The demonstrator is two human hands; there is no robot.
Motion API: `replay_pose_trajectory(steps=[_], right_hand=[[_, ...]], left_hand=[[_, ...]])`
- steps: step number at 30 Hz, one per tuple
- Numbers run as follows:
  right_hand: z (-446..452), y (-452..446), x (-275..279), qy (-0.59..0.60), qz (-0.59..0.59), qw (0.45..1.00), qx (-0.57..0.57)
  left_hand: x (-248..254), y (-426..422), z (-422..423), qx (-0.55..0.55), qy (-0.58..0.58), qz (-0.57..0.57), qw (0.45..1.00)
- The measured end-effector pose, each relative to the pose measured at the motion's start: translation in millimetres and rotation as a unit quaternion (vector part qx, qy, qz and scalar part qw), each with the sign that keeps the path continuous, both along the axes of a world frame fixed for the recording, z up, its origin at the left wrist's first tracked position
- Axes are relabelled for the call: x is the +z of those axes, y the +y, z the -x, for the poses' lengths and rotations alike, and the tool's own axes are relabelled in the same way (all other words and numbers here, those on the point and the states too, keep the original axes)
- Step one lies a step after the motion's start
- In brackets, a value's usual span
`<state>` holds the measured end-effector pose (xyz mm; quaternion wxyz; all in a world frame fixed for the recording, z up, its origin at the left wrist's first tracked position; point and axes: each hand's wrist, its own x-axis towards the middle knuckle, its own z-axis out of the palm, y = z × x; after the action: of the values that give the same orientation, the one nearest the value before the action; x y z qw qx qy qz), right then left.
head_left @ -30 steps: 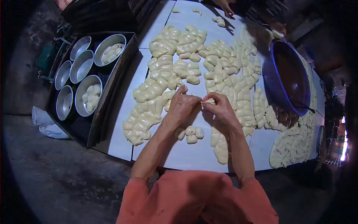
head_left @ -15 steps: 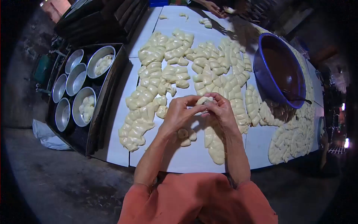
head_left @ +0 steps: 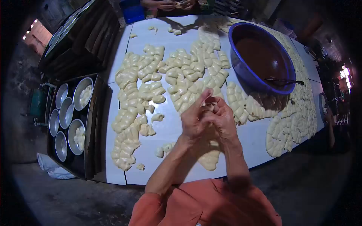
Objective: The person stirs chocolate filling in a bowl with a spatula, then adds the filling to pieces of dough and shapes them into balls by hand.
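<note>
So both hands are up close together over the table (head_left: pixel 169 126), with a small dough piece (head_left: pixel 208 108) caught between them. The right hand (head_left: pixel 225 119) has its fingers curled in around it; the left hand (head_left: pixel 193 119) is pressed right up beside, one finger sticking up, and honestly I can't tell if its fingers grip the dough too, since the piece is mostly hidden.

Just below the fingers, a smooth dough tongue (head_left: pixel 209 160) lies between the forearms. To the left of them there's a small clump of dough balls (head_left: pixel 159 151), then a long band of scored dough (head_left: pixel 126 94). Beyond and right of the fingers sits a big blue basin (head_left: pixel 250 81) of brown filling (head_left: pixel 260 56), with a spoon (head_left: pixel 284 81) leaning in it. Way off left, a dark tray (head_left: pixel 91 139) carries six round metal tins (head_left: pixel 66 113), two with dough inside. Far past the fingers, you can see a co-worker's hands (head_left: pixel 166 5).
</note>
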<state>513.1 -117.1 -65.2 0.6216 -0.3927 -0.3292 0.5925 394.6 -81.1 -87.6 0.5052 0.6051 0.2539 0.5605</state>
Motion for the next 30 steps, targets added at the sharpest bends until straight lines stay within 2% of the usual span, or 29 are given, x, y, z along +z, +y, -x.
replay_pose_trajectory(steps=[1,4,7,8,10,11,12,13,14,15,17,19,22,25,27,29,30], right_hand=[[-1,-4,8,0.100,0.022,0.995,-0.005],[-18,-7,17,0.206,0.020,0.978,-0.038],[-43,-7,23,0.215,0.015,0.976,-0.032],[-55,-4,23,0.195,0.000,0.981,-0.013],[-86,6,21,0.161,-0.007,0.987,-0.007],[-103,16,25,0.111,-0.052,0.986,-0.113],[-130,24,30,0.044,-0.085,0.986,-0.133],[-155,32,41,-0.061,-0.046,0.978,-0.196],[-181,47,43,-0.139,-0.057,0.962,-0.229],[-201,53,54,-0.263,0.007,0.935,-0.238],[-253,80,31,-0.424,0.064,0.888,-0.165],[-275,94,17,-0.571,0.140,0.806,-0.061],[-284,107,-2,-0.610,0.164,0.764,0.129],[-272,102,22,-0.519,0.134,0.844,0.027],[-258,94,36,-0.379,0.110,0.918,-0.028],[-231,86,43,-0.274,0.039,0.955,-0.109],[-219,81,44,-0.240,0.018,0.964,-0.115]], left_hand=[[-6,3,-11,0.022,0.032,-0.110,0.993],[-9,-18,-63,0.004,-0.171,0.109,0.979],[1,-26,-83,-0.103,-0.232,0.233,0.939],[-3,-20,-79,-0.151,-0.170,0.241,0.943],[-2,-17,-80,-0.169,-0.118,0.251,0.946],[-2,-16,-79,-0.176,-0.092,0.255,0.946],[-9,-13,-72,-0.201,-0.074,0.295,0.931],[-12,-10,-64,-0.201,-0.062,0.310,0.927],[-10,-6,-53,-0.190,-0.011,0.330,0.925],[-7,-3,-43,-0.177,0.041,0.349,0.920],[-11,1,-31,-0.155,0.060,0.331,0.929],[-12,2,-26,-0.152,0.081,0.322,0.931],[-14,3,-20,-0.183,0.102,0.294,0.933],[-1,3,-14,-0.192,0.154,0.301,0.921],[-3,2,-18,-0.179,0.141,0.316,0.921],[-3,7,-27,-0.170,0.132,0.308,0.927],[2,4,-36,-0.174,0.059,0.355,0.917]])
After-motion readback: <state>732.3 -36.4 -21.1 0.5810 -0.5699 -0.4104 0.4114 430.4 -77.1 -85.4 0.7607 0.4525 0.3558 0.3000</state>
